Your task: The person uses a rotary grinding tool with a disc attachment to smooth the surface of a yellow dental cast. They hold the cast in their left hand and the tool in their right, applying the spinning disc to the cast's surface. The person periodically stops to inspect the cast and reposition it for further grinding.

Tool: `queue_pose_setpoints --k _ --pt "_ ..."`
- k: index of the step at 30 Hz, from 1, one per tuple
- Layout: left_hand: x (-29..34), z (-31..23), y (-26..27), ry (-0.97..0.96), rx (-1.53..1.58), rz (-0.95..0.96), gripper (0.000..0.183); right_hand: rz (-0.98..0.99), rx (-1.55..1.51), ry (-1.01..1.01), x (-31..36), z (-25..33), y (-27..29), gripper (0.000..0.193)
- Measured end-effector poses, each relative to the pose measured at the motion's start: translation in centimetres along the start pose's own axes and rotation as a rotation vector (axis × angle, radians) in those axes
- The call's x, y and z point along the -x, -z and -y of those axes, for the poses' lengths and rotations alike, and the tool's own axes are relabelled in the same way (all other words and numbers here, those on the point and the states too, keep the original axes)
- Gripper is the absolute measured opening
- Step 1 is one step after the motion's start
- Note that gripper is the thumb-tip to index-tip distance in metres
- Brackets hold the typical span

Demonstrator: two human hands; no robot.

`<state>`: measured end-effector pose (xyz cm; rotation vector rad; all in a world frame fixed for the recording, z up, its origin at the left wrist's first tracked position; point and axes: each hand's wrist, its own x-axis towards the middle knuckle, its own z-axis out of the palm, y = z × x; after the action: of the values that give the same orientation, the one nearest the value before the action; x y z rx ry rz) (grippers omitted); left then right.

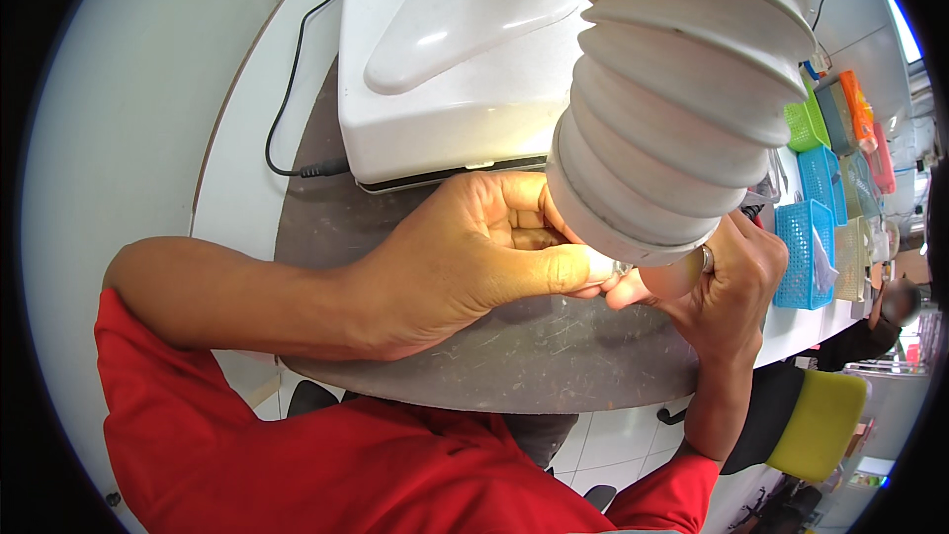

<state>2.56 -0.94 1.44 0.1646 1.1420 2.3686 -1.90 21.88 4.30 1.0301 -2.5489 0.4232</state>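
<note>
Under the mouth of a white ribbed hose [682, 89], my two hands meet over the grey work mat. My left hand [474, 252] is closed, its thumb stretched along bent fingers and pinching a tiny shiny piece [621, 268]. The hose rim covers part of that piece, so its kind does not show. From the right, my right hand [732, 277] comes close to the same spot with its fingers curled in. A ring [707, 259] sits on one of its fingers. Whatever it grips is hidden by the hose and the fingers.
A white machine housing [465, 69] stands behind my left hand, with a black cable [287, 129] beside it. Blue baskets [806, 257] and a green basket [806, 124] line the right side. A yellow-green chair [819, 425] and another person [870, 331] are farther right.
</note>
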Motion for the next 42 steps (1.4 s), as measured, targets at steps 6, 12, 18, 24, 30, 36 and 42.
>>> queue_pose_setpoints --k 6,12,18,24,30,36,42 --pt "-0.1 0.5 0.4 -0.006 -0.006 0.038 0.029 -0.119 0.015 0.062 -0.1 -0.1 -1.0 0.056" --pt "-0.1 0.5 0.4 -0.013 -0.003 0.016 0.027 -0.124 0.021 0.069 -0.2 0.0 -1.0 0.062" --pt "-0.1 0.5 0.3 0.002 -0.007 0.018 0.025 -0.115 0.006 0.08 -0.2 -0.2 -0.9 0.068" --pt "-0.1 0.5 0.3 -0.005 0.002 0.008 0.026 -0.109 -0.001 0.09 -0.1 -0.4 -0.9 0.069" --pt "-0.1 0.3 0.4 0.006 -0.023 0.037 0.03 -0.123 0.009 0.095 -0.2 -0.4 -0.9 0.071" --pt "0.1 -0.3 -0.1 0.035 -0.009 -0.035 0.034 -0.124 0.024 0.074 -0.1 -0.4 -0.8 0.072" --pt "0.1 -0.2 -0.2 0.041 0.0 -0.058 0.034 -0.126 0.029 0.094 -0.2 -0.4 -0.9 0.072"
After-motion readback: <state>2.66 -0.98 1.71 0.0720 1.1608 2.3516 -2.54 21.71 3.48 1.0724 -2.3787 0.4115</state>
